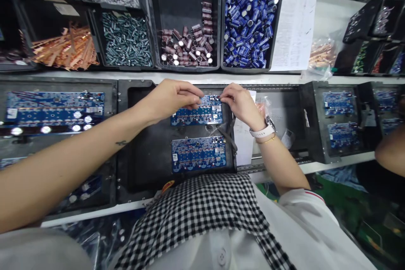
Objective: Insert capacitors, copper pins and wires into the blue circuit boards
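Two blue circuit boards lie in a black tray (145,135), one above the other. My left hand (174,99) is over the left part of the upper circuit board (202,114), thumb and fingers pinched together. Whatever its fingertips hold, if anything, is too small to make out. At the top right corner of the same board, my right hand (238,101) pinches near some small black parts. What sits between those fingertips is hidden. The lower circuit board (198,154) is untouched by either hand. My left hand covers the upper board's top left portion.
Behind the trays stand bins of blue capacitors (248,25), brown capacitors (190,46), small green parts (126,40) and copper strips (68,48). Printed sheets (294,21) lean at the right. Neighbouring trays hold more boards (53,109). Another person's arm (392,152) shows at the far right.
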### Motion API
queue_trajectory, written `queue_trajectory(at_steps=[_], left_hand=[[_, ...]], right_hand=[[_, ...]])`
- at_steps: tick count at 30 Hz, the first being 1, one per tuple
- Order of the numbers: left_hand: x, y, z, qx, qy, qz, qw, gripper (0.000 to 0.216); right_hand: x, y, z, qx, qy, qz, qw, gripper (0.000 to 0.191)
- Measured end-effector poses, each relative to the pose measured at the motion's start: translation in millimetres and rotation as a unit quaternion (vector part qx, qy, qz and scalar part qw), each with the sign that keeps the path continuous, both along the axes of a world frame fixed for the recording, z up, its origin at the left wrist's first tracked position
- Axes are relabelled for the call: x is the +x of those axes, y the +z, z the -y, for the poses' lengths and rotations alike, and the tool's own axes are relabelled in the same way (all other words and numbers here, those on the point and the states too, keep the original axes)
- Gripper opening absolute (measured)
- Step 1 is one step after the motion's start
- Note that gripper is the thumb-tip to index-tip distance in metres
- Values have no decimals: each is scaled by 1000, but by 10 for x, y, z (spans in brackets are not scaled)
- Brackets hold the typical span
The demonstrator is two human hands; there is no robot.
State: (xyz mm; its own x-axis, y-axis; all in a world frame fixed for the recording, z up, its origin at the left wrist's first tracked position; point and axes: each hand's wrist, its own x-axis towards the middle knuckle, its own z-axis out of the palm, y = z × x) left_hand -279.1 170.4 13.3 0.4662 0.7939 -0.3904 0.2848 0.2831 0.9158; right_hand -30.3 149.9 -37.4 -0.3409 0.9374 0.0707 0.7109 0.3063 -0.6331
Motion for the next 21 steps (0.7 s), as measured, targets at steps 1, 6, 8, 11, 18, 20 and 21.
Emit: queue_trajectory(at_steps=[1, 6, 8, 11, 18, 20, 21], left_hand=[[27, 1, 17, -7, 0, 8, 1000, 21], [120, 20, 93, -23, 8, 52, 998, 42], [122, 35, 131, -20, 13, 67, 997, 46], [124, 68, 246, 0, 9, 79, 997, 51], [86, 261, 255, 91, -49, 8, 995, 62], [-91, 399, -135, 188, -48, -121, 973, 56], [-208, 455, -394, 265, -16, -197, 944, 54]], right_hand=[[0, -2, -7, 2, 5, 2, 1000, 16], [-4, 18, -18, 6, 6, 14, 1000, 16], [-52, 83, 36, 8, -24, 2, 1000, 11], [-210, 266, 208, -19, -70, -123, 990, 15], [-423, 611, 775, -9, -100, -244, 964, 10], [-331, 607, 989, 13, -73, -182, 980, 9], [-271, 588, 1106, 18, -51, -139, 989, 11]])
